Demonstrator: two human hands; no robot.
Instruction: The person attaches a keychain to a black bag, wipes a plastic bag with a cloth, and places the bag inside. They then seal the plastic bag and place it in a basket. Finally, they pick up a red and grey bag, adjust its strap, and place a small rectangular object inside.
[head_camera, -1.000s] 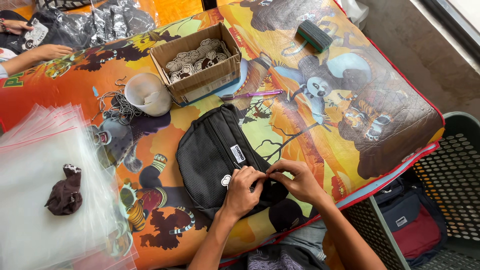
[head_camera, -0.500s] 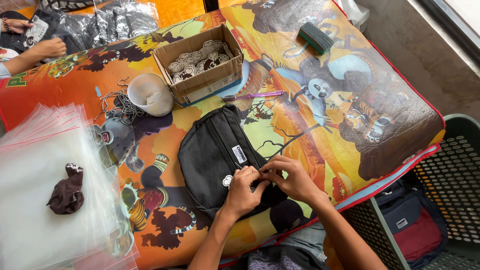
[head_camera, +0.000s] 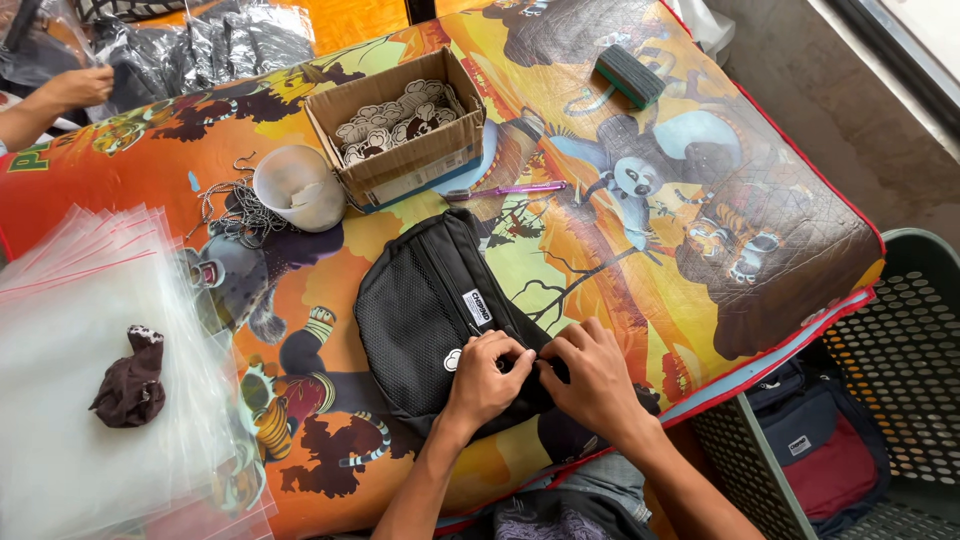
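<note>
A black mesh-fronted pouch bag lies on a colourful cartoon-print mattress. Both my hands rest on its near right edge, fingertips meeting. My left hand pinches the bag beside a small round white tag. My right hand pinches the same edge from the right. What sits between the fingertips is hidden.
An open cardboard box of small patches, a white cup on ball chains, a purple pen and a dark block lie beyond. Clear plastic bags with a brown cloth lie left. Another person's hand far left. Green basket right.
My two hands have closed in together on the bag's near edge. The other person's hand at far left shifted slightly.
</note>
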